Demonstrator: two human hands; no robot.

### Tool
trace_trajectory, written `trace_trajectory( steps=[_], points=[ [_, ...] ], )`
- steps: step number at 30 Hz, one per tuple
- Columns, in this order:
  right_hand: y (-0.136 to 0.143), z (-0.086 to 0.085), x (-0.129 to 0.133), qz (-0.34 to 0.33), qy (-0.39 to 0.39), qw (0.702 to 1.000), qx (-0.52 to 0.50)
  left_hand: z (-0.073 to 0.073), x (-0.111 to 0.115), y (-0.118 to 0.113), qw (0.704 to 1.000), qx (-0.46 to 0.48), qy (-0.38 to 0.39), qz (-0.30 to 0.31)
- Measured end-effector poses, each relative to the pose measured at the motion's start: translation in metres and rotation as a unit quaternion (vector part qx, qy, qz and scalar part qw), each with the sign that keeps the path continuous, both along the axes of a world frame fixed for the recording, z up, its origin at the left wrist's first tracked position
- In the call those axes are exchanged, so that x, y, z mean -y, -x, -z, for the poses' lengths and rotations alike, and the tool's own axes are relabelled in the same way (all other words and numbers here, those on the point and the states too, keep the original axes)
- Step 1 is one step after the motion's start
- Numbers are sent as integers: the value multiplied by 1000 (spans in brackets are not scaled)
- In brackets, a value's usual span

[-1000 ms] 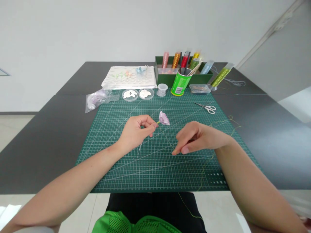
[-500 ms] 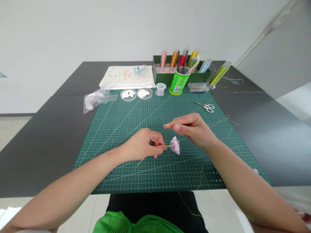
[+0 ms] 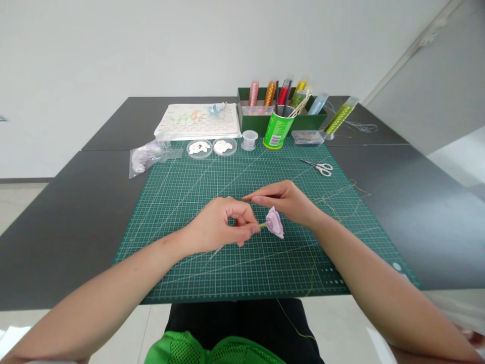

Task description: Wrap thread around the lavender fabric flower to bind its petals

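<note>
A small pale-purple artificial flower (image 3: 275, 222) is held by its thin stem between the thumb and fingers of my left hand (image 3: 223, 222). Its petals point right, and a short green wrapped part shows between the fingertips and the bloom. Behind my left hand, the thin bare end of the stem (image 3: 214, 254) sticks out down to the left. My right hand (image 3: 286, 201) is just beyond the flower, thumb and fingers pressed together close above my left knuckles. Whatever it pinches is too fine to see. Yellow-green thread (image 3: 333, 205) trails over the mat beside my right wrist.
On the green cutting mat (image 3: 182, 202) lie white-handled scissors (image 3: 320, 167). At its far side stand two dishes of white pieces (image 3: 199, 148), small stacked tubs (image 3: 249, 140), a green can (image 3: 278, 129) and a box of thread spools (image 3: 257, 121). A plastic bag (image 3: 146, 155) lies left.
My right hand has moved left, closer to my left hand. The flower has turned slightly in my left fingers, which keep hold of its stem.
</note>
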State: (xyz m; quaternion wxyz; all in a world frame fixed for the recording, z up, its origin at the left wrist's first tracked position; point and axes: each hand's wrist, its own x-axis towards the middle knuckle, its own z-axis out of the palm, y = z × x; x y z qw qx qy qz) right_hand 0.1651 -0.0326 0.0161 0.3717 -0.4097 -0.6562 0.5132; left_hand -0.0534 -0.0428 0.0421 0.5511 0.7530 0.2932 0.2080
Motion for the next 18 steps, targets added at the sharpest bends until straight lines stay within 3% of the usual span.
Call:
trace_trajectory(
  steps=[4,10,13,18],
  points=[
    [-5,2,-3,-57,52,997,1,-5,-2,2,995,34,-82,-51],
    [-12,-12,1,-114,68,991,34,-8,-5,5,961,20,-225,-157],
    [-15,-18,3,-125,56,990,28,-5,-6,5,950,11,-240,-201],
    [-14,-20,6,-132,19,991,10,4,-8,1,952,11,-200,-232]
  ],
)
